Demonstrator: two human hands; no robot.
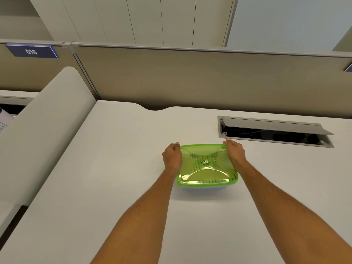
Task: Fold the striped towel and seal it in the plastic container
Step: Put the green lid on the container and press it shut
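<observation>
I see the striped towel (204,164) folded inside the plastic container (207,185), its dark stripes showing through the translucent green lid (206,162) that sits on top. The container rests on the white surface (114,178), near its middle and just in front of an open cable hatch (274,131). My left hand (172,156) is curled over the lid's far left corner, fingers gripping the rim. My right hand (235,151) grips the far right corner the same way, thumb and fingers closed on the edge. Both forearms reach in from the near edge. A beige partition (190,79) stands behind, with a blue tag reading 016 (31,51) to the left.
</observation>
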